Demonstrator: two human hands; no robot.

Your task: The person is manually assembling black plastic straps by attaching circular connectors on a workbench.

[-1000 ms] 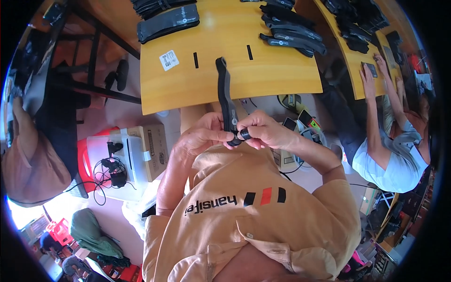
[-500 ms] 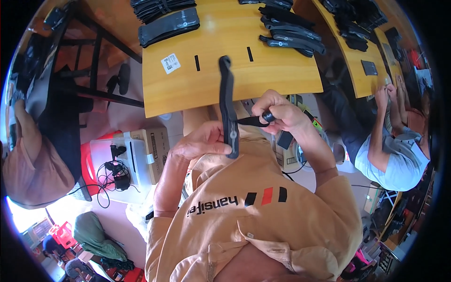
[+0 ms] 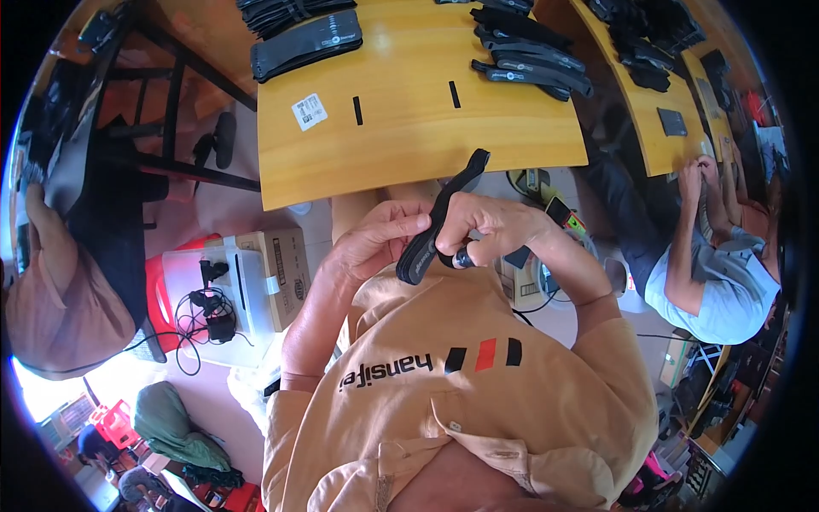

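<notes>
A long black fabric strap (image 3: 440,217) with a pale printed mark is held up in front of my lap, just off the table's near edge. My left hand (image 3: 375,241) grips it from the left, thumb pressed on its face and the other fingers partly hidden behind. On the strap's other side, my right hand (image 3: 495,224) is closed with curled fingers around a narrow black loop of it. A short, shiny black piece (image 3: 461,258) shows at the right thumb; whether it is worn or held I cannot make out.
The yellow wooden table (image 3: 401,136) carries a stack of flat black straps (image 3: 307,44) at left, a pile of similar straps (image 3: 533,64) at right, a white label (image 3: 309,112) and two black strips. A cardboard box (image 3: 286,277) and cables stand lower left. Co-workers sit on both sides.
The strap has tilted to the right and its upper end has dropped lower. My right hand has moved left and down, close against the strap; my left hand has shifted up along it.
</notes>
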